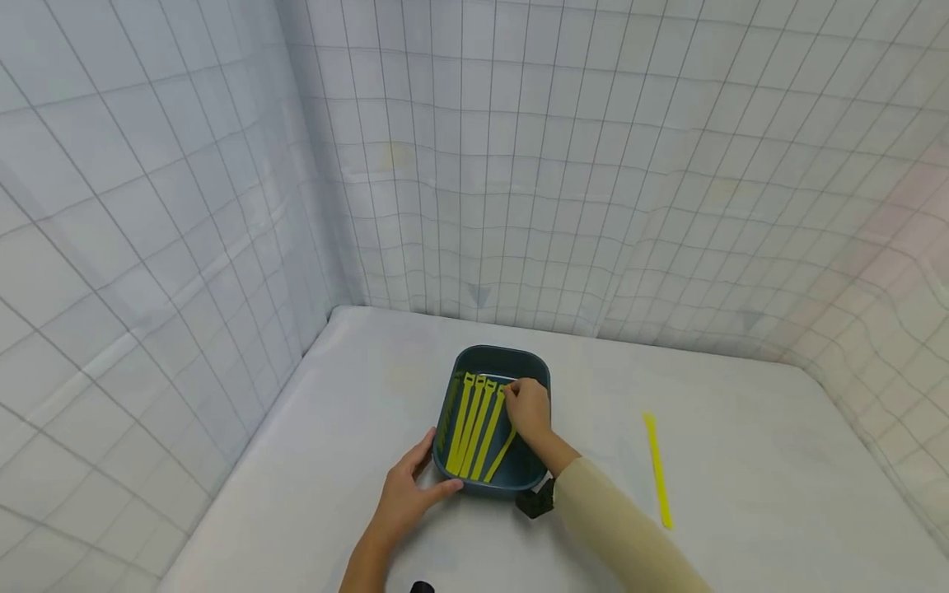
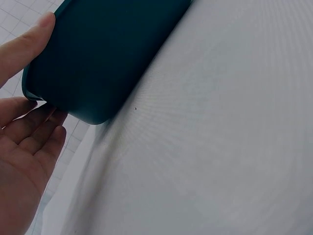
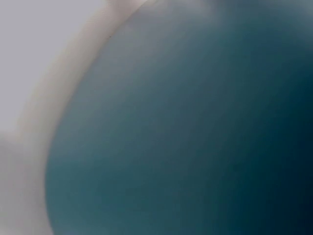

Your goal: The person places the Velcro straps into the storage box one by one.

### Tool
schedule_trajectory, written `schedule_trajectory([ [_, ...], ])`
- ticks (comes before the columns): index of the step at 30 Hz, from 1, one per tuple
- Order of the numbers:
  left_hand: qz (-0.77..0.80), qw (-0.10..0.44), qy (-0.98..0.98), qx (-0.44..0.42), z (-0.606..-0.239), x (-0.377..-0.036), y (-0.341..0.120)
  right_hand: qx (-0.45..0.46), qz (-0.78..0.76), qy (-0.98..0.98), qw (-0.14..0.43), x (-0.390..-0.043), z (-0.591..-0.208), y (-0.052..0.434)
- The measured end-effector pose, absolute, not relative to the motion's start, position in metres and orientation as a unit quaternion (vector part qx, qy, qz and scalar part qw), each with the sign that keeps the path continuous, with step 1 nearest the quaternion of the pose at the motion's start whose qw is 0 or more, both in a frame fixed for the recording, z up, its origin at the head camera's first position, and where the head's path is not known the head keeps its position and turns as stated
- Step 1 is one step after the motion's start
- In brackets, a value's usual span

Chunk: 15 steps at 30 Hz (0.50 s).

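A dark teal plastic bin (image 1: pixel 493 490) sits on the white table with several flat yellow strips (image 1: pixel 482 432) lying side by side in it, their wider heads toward the far end. My left hand (image 1: pixel 406 492) holds the bin's near left corner, thumb on the front and fingers along the left side. In the left wrist view that hand (image 2: pixel 27 142) is against the teal wall. Inside the bin my right hand (image 1: pixel 530 410) has curled fingers at the rightmost yellow strip, whose upper part is hidden beneath it. The right wrist view shows only blurred teal wall.
Another yellow strip (image 1: pixel 657 473) lies on the table right of the bin. A black wrist device (image 1: pixel 535 500) is beneath my right forearm, close to the bin's near right corner. White gridded cloth walls (image 1: pixel 519 165) rise behind and at both sides of the table.
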<state>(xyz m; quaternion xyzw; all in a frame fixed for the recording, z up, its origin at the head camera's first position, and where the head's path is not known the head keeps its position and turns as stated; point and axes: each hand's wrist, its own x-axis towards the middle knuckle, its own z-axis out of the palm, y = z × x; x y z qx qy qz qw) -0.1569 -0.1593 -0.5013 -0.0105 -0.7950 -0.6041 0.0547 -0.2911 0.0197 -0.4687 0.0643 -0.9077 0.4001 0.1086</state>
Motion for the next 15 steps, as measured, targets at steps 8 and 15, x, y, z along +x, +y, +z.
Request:
schedule_trajectory([
  [8, -0.604, 0.053, -0.795, -0.018, -0.497, -0.16, -0.161, 0.039, 0.411, -0.906, 0.097, -0.296, -0.464, 0.017],
  [15, -0.605, 0.046, -0.795, -0.014, -0.473, -0.149, -0.156, 0.016, 0.415, -0.905, 0.093, -0.294, -0.467, 0.017],
])
